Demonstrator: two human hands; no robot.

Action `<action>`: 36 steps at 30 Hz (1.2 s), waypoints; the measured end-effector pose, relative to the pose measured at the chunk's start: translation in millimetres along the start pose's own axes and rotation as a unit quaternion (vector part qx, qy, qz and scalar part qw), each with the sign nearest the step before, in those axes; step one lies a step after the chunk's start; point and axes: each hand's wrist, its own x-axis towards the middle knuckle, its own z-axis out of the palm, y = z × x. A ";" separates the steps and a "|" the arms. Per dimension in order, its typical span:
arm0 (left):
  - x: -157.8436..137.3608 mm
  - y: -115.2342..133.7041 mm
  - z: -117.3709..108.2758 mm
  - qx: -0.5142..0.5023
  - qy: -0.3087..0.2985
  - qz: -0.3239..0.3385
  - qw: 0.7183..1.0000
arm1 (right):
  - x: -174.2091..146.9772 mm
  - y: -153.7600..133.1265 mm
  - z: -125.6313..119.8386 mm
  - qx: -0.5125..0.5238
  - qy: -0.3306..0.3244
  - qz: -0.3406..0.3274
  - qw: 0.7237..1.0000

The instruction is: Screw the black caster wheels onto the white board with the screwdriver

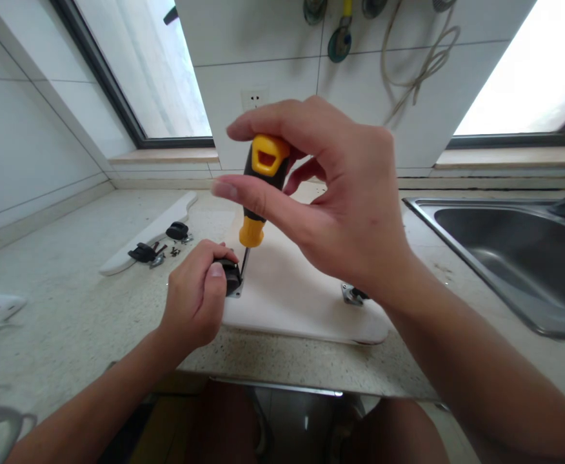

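My right hand [326, 187] is around a yellow-and-black screwdriver [252, 231]. Its thumb and index finger stretch past the handle, while the other fingers curl behind it. The thin shaft points down at the metal plate of a black caster wheel [229, 276] near the left edge of a white board [287, 290]. Whether the tip sits in a screw is too small to tell. My left hand [195, 290] grips that caster between thumb and fingers. Another caster [353, 294] with a metal plate is on the board's right side, partly behind my right wrist.
On the left of the counter [84, 309] lies a narrow white panel [142, 235], with two loose black casters [143, 252] and several small screws [175, 250] by it. A steel sink [519, 258] is at the right. A cord [427, 67] hangs on the back wall.
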 end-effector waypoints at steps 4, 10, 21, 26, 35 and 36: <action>0.6 0.2 0.3 0.007 0.006 -0.002 1.000 | -1.2 8.1 -0.2 0.084 -0.026 0.007 0.996; 0.5 1.1 1.3 -0.018 0.005 0.005 1.000 | -3.3 9.8 5.0 0.126 -0.038 0.006 0.991; 1.6 1.9 2.1 -0.040 0.002 0.014 0.999 | -5.9 6.5 15.7 0.129 -0.011 -0.010 0.992; -0.3 1.7 2.2 -0.041 0.000 0.011 0.999 | -6.9 8.8 21.4 0.087 0.066 -0.029 0.994; 0.1 1.4 1.1 -0.047 -0.001 0.007 0.999 | -9.8 9.4 27.3 0.061 0.098 -0.016 0.993; 0.3 1.2 1.2 -0.047 -0.001 0.007 0.999 | -10.1 10.1 27.7 0.063 0.097 -0.019 0.993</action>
